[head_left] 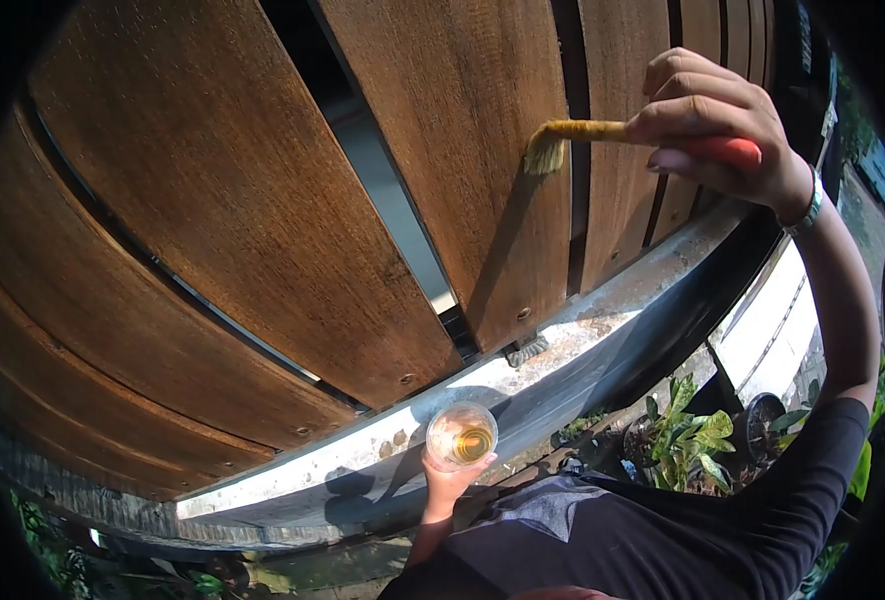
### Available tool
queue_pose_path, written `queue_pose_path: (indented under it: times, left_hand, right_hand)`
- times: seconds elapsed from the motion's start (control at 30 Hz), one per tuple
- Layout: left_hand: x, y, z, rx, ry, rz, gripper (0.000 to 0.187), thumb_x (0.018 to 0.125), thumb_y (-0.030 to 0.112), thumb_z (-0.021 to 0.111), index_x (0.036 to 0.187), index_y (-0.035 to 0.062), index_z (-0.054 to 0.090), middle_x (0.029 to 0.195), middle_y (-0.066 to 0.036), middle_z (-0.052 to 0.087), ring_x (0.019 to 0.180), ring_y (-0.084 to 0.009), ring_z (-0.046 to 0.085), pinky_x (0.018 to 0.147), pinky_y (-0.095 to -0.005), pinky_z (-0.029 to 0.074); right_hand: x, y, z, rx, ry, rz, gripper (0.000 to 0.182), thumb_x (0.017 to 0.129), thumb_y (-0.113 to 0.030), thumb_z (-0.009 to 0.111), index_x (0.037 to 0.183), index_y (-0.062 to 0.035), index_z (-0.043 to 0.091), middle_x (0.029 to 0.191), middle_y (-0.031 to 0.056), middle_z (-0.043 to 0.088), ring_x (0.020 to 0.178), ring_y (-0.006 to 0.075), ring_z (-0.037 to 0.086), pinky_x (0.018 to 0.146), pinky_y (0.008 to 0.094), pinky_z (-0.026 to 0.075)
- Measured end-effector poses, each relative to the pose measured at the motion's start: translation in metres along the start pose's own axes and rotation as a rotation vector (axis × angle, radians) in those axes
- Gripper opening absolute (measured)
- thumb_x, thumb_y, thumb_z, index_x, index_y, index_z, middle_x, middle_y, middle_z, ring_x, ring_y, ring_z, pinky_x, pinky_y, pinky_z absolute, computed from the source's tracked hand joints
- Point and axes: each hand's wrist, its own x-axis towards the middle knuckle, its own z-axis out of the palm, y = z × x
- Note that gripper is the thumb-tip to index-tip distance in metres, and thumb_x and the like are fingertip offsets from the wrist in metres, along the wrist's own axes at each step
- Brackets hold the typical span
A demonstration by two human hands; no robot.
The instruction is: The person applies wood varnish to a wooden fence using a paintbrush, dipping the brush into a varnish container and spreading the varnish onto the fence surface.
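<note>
My right hand [707,120] is closed round the red and yellow handle of a paintbrush [597,131]. The brush's pale bristles touch or hover just over a brown wooden plank [462,110]; exact contact is hard to tell. Lower down, my left hand [452,482] holds a clear plastic cup [462,436] with some amber liquid at its bottom. The cup is beside the pale ledge under the planks.
More brown planks [192,200] with dark gaps between them stretch to both sides. A whitish concrete ledge [352,455] runs beneath them. Leafy plants [692,435] and a dark pot [759,415] stand at the lower right.
</note>
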Motion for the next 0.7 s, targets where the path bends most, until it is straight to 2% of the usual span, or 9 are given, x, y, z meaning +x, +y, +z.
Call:
queue_pose_path:
  times: [0.07, 0.13, 0.2, 0.33, 0.37, 0.43, 0.53, 0.6, 0.7]
  left_hand:
    - [-0.001, 0.002, 0.003, -0.024, -0.003, -0.018, 0.078, 0.067, 0.008, 0.095, 0.133, -0.0049, 0.056, 0.120, -0.012, 0.069, 0.109, -0.0197, 0.067, 0.100, -0.0368, 0.053]
    - [-0.005, 0.001, 0.003, -0.047, -0.002, -0.040, 0.079, 0.067, 0.008, 0.095, 0.134, -0.0052, 0.055, 0.120, -0.012, 0.069, 0.109, -0.0194, 0.067, 0.099, -0.0367, 0.053]
    - [-0.008, -0.002, 0.000, -0.035, -0.019, -0.034, 0.080, 0.067, 0.006, 0.094, 0.135, -0.0055, 0.054, 0.120, -0.013, 0.069, 0.108, -0.0190, 0.068, 0.098, -0.0364, 0.054]
    - [-0.007, 0.006, 0.000, -0.083, 0.018, -0.058, 0.078, 0.067, 0.006, 0.093, 0.134, -0.0052, 0.055, 0.120, -0.012, 0.069, 0.109, -0.0194, 0.067, 0.100, -0.0366, 0.053]
    - [-0.007, 0.005, -0.001, -0.077, 0.034, -0.036, 0.076, 0.068, 0.007, 0.093, 0.133, -0.0050, 0.056, 0.120, -0.012, 0.069, 0.110, -0.0198, 0.067, 0.101, -0.0369, 0.052]
    - [-0.007, 0.006, -0.003, -0.073, 0.047, -0.016, 0.074, 0.068, 0.007, 0.093, 0.131, -0.0048, 0.057, 0.120, -0.012, 0.069, 0.111, -0.0201, 0.067, 0.102, -0.0372, 0.051]
    - [-0.005, 0.007, -0.003, -0.041, 0.011, -0.015, 0.070, 0.068, 0.009, 0.093, 0.128, -0.0042, 0.060, 0.120, -0.012, 0.070, 0.112, -0.0208, 0.066, 0.103, -0.0380, 0.050]
    - [-0.005, 0.008, -0.003, -0.068, 0.009, -0.039, 0.069, 0.068, 0.010, 0.093, 0.128, -0.0038, 0.061, 0.119, -0.012, 0.070, 0.111, -0.0210, 0.066, 0.103, -0.0383, 0.050]
    - [-0.001, 0.011, -0.001, -0.051, -0.016, -0.033, 0.069, 0.068, 0.010, 0.094, 0.127, -0.0036, 0.061, 0.119, -0.012, 0.070, 0.111, -0.0210, 0.066, 0.103, -0.0381, 0.050]
  right_hand:
    - [-0.004, 0.022, -0.037, -0.348, 0.162, 0.019, 0.035, 0.089, -0.014, 0.077, 0.123, -0.0044, 0.070, 0.103, 0.0084, 0.073, 0.096, 0.0290, 0.071, 0.085, 0.0394, 0.059]
    - [0.020, 0.033, -0.051, -0.472, 0.413, -0.063, 0.017, 0.089, -0.007, 0.075, 0.104, 0.0002, 0.072, 0.099, 0.0102, 0.073, 0.087, 0.0247, 0.069, 0.075, 0.0353, 0.057]
    - [0.046, 0.024, -0.047, -0.412, 0.641, -0.103, 0.006, 0.088, -0.001, 0.074, 0.085, 0.0048, 0.075, 0.096, 0.0121, 0.074, 0.077, 0.0203, 0.067, 0.066, 0.0312, 0.056]
    - [0.006, 0.005, -0.024, -0.374, 0.207, -0.120, 0.035, 0.091, -0.014, 0.077, 0.124, -0.0037, 0.070, 0.095, 0.0097, 0.070, 0.086, 0.0272, 0.069, 0.084, 0.0418, 0.058]
    - [0.010, -0.006, -0.003, -0.229, 0.157, -0.183, 0.036, 0.091, -0.016, 0.077, 0.124, -0.0038, 0.070, 0.091, 0.0097, 0.069, 0.083, 0.0260, 0.068, 0.083, 0.0427, 0.057]
    - [-0.016, -0.028, 0.036, -0.060, 0.150, -0.129, 0.038, 0.083, -0.018, 0.083, 0.116, -0.0048, 0.071, 0.087, 0.0054, 0.065, 0.080, 0.0225, 0.064, 0.079, 0.0352, 0.056]
    - [-0.054, -0.059, 0.071, 0.245, -0.007, 0.042, 0.035, 0.084, -0.017, 0.083, 0.115, -0.0066, 0.071, 0.087, 0.0046, 0.063, 0.082, 0.0224, 0.063, 0.076, 0.0379, 0.053]
    - [-0.068, -0.072, 0.077, 0.441, -0.189, 0.199, 0.030, 0.086, -0.016, 0.081, 0.113, -0.0082, 0.071, 0.087, 0.0048, 0.063, 0.084, 0.0235, 0.062, 0.073, 0.0376, 0.052]
    - [-0.059, -0.068, 0.069, 0.540, -0.267, 0.298, 0.020, 0.088, -0.017, 0.080, 0.104, -0.0075, 0.072, 0.084, 0.0049, 0.064, 0.080, 0.0241, 0.063, 0.070, 0.0366, 0.052]
